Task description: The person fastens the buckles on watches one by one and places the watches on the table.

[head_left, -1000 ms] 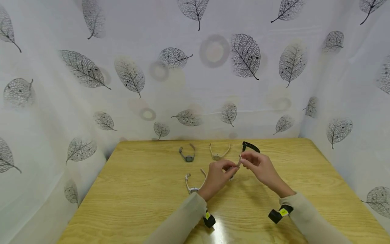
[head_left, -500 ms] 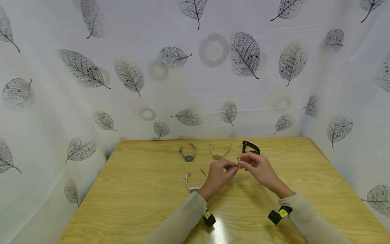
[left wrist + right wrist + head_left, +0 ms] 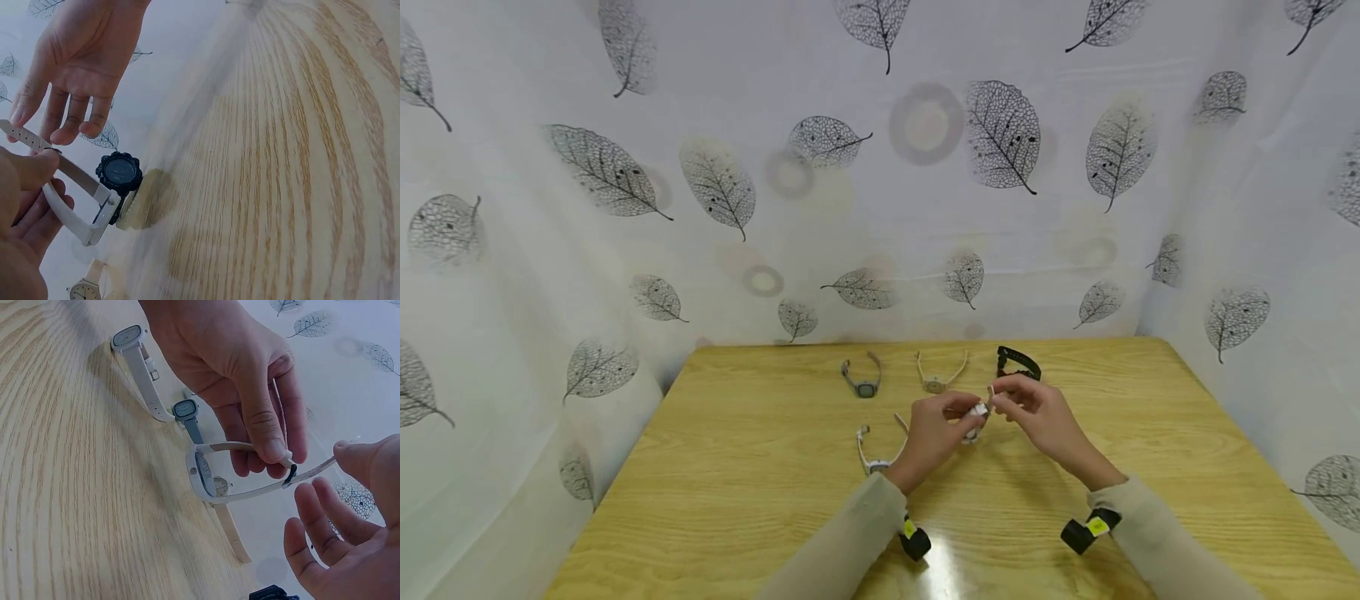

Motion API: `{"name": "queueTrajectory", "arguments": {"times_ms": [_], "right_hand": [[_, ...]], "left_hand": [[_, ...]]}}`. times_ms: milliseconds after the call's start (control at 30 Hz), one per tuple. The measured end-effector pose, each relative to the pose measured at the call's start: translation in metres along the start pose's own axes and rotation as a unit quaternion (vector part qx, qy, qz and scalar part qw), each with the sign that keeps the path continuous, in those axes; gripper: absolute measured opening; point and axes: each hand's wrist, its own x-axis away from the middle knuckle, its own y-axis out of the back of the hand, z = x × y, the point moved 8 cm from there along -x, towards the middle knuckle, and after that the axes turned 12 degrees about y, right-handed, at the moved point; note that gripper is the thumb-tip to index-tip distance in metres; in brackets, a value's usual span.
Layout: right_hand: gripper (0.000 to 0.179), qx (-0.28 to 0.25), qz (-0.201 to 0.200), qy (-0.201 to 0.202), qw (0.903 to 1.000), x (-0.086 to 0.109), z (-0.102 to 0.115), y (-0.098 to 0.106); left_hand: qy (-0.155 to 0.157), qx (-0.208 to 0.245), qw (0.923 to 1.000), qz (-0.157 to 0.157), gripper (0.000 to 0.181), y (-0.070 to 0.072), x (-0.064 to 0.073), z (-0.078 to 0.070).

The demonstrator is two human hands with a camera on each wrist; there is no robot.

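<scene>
Both hands hold a white wristwatch (image 3: 972, 433) above the table, its strap bent into a loop. My left hand (image 3: 927, 437) pinches it at the buckle, where a dark keeper ring (image 3: 290, 476) shows in the right wrist view. The long strap end (image 3: 24, 136) passes through there and sticks out beyond the left thumb. My right hand (image 3: 1039, 417) pinches the tip of that strap end between thumb and index finger; its other fingers are loosely bent. In the right wrist view the watch case (image 3: 201, 475) hangs at the far side of the loop.
On the wooden table (image 3: 737, 483) lie a white watch (image 3: 877, 467) beside the left wrist, a grey watch (image 3: 866, 389), a cream watch (image 3: 935, 386) and a black watch (image 3: 1021, 362) behind the hands. A leaf-print curtain (image 3: 880, 208) surrounds the back and sides.
The left fingertips have shifted back a little, so the white buckle area shows between them. The right hand has stayed near the strap end with small movements. The other watches have not moved.
</scene>
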Motion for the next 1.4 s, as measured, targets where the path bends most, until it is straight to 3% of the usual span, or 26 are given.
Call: {"name": "queueTrajectory", "arguments": {"times_ms": [200,433,733,967,1200,1400], "right_hand": [[0.027,-0.028,0.006,-0.008,0.9996,0.001,0.000,-0.002],[0.023,-0.024,-0.002,-0.007,0.9997,0.002,0.003,-0.001],[0.022,-0.024,-0.015,0.008,0.9996,0.004,0.003,0.000],[0.022,0.024,-0.034,0.008,0.9991,0.005,0.005,0.003],[0.021,0.072,-0.020,0.016,0.9971,0.004,0.009,0.003],[0.019,0.150,0.007,0.064,0.9866,0.001,0.019,0.004]], "left_hand": [[0.009,0.004,0.9996,-0.028,0.022,0.004,0.000,-0.001],[0.008,-0.013,0.9990,-0.042,0.019,0.005,0.000,0.001],[0.030,-0.013,0.9991,-0.025,0.014,0.003,0.000,0.005],[0.024,0.000,0.9997,-0.005,0.016,0.002,0.000,0.001],[0.025,0.005,0.9996,0.015,0.015,0.002,0.000,0.000],[0.007,-0.007,0.9998,0.019,0.015,0.003,0.000,-0.001]]}}
